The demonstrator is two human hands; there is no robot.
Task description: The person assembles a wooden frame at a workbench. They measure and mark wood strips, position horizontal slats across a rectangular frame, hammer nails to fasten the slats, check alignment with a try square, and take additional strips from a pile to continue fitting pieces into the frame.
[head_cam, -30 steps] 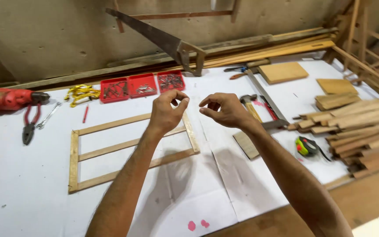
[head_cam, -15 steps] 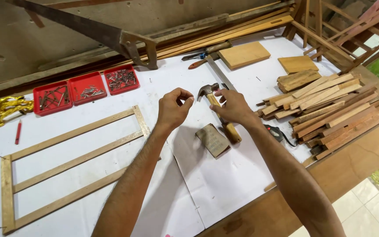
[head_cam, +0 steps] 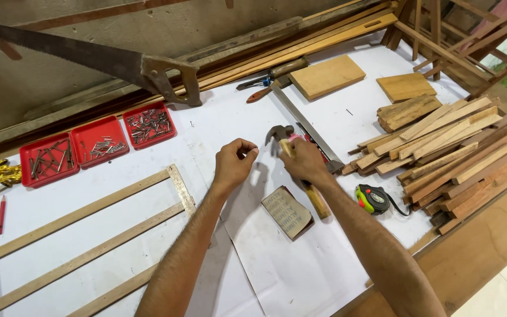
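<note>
1. The right hand [head_cam: 305,159], at the centre of the frame, is laid over the wooden handle of a claw hammer [head_cam: 315,199]. The fingers are curled on the handle just below the steel head, clenched on it. The hammer lies flat on the white-covered workbench [head_cam: 300,270], head toward the upper frame, handle end toward the lower right.
2. The left hand [head_cam: 234,164] is just left of the hammer head, raised over the bench. Its fingertips are pinched together. Whether anything small sits between them cannot be told.
3. A small flat wooden block with printed paper on its face [head_cam: 287,212] lies just left of the hammer handle, below both hands.
4. A steel try square [head_cam: 306,123] lies just beyond the right hand, its blade running toward the upper centre.
5. A green and black tape measure [head_cam: 372,198] sits right of the handle end, near a stack of wooden slats [head_cam: 459,152].
6. A slatted wooden frame [head_cam: 83,235] lies at the lower left.
7. Three red trays of nails [head_cam: 98,144] stand at the upper left, with a handsaw [head_cam: 89,58] resting above them.
8. A red pencil [head_cam: 1,214] lies at the far left edge.
</note>
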